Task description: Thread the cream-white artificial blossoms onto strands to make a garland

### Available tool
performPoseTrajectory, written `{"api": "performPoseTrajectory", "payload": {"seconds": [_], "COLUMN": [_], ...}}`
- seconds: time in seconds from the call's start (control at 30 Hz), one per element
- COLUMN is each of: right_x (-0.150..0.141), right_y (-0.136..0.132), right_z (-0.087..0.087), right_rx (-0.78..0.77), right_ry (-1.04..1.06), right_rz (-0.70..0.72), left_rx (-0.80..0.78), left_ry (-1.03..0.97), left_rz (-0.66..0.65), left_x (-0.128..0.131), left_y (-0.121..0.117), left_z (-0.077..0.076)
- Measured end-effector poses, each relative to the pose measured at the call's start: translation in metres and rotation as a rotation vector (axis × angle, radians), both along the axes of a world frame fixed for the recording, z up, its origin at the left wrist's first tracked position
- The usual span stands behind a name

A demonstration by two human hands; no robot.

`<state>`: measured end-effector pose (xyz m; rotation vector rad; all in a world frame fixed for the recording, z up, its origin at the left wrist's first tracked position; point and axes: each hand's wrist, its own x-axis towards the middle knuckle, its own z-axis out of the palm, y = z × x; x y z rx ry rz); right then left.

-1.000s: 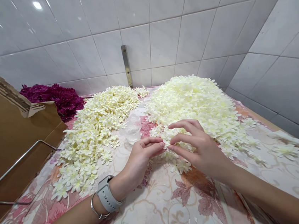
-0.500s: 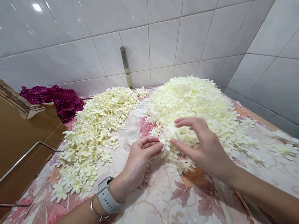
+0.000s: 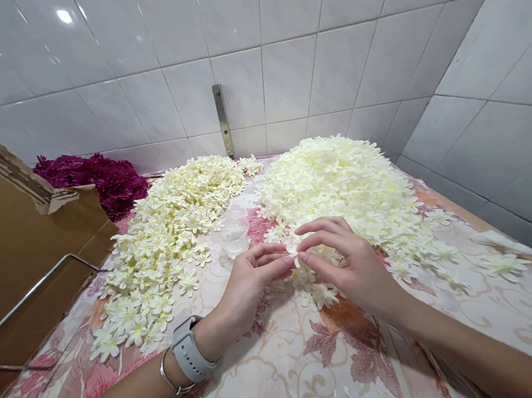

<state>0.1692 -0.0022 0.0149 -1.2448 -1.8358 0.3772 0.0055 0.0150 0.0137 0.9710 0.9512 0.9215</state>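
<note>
Between my hands is a small white artificial-looking flower [image 3: 294,247] with narrow petals. My left hand [image 3: 251,283] pinches it from the left between thumb and fingers, and a watch and a thin bracelet circle that wrist. From the right, my right hand [image 3: 348,260] closes its thumb and index finger on the flower's edge, the other fingers curved above. Behind my right hand rises a big heap of white flowers [image 3: 330,173]. A second heap of creamier flowers [image 3: 167,215] spreads to the left. A clear plastic cup [image 3: 234,237] stands between the heaps.
Purple flowers [image 3: 97,179] lie at the back left behind a cardboard box [image 3: 28,249]. A bent metal wire frame [image 3: 42,286] juts out beside the box. A flowered tablecloth [image 3: 265,376] covers the table. Tiled walls and a metal bracket [image 3: 223,121] bound the back.
My right hand has moved left and its thumb and index finger have come together at the flower. My left hand keeps its pinch in nearly the same place.
</note>
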Motion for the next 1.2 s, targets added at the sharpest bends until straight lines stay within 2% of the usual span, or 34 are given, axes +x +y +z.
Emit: {"api": "performPoseTrajectory", "payload": {"seconds": [0.1,0.23,0.33,0.43,0.53,0.77,0.93,1.07,1.2], "right_x": [-0.0001,-0.0001,0.0004,0.0011,0.0012,-0.0001,0.0025,0.0053,0.0031], "right_y": [0.0001,-0.0001,-0.0003,-0.0004,-0.0008,-0.0019,-0.0006,0.0015,0.0007], "right_z": [0.0018,0.0042,0.0050,0.0053,0.0054,0.0058,0.0074,0.0068,0.0055], "right_rx": [-0.088,-0.156,-0.132,-0.107,-0.099,-0.108,-0.144,-0.064,-0.061], "right_ry": [0.035,0.064,0.127,0.155,0.130,0.140,0.180,0.188,0.145], "right_rz": [-0.005,0.054,0.027,0.013,0.046,0.070,0.075,-0.005,-0.005], "left_rx": [0.008,0.050,0.137,0.184,0.141,-0.009,0.042,0.077,0.124], "left_ry": [0.020,0.093,0.162,0.195,0.178,0.053,0.059,0.112,0.154], "left_rz": [0.020,0.045,0.093,0.015,-0.067,-0.130,-0.060,0.035,-0.037], "left_x": [-0.0002,-0.0009,-0.0013,-0.0012,-0.0008,-0.0003,0.0000,-0.0005,-0.0007], "left_y": [0.0004,0.0005,-0.0007,-0.0024,-0.0031,-0.0012,0.0012,0.0012,-0.0012], "left_z": [0.0013,0.0029,0.0054,0.0080,0.0077,0.0026,0.0017,0.0013,0.0026]}}
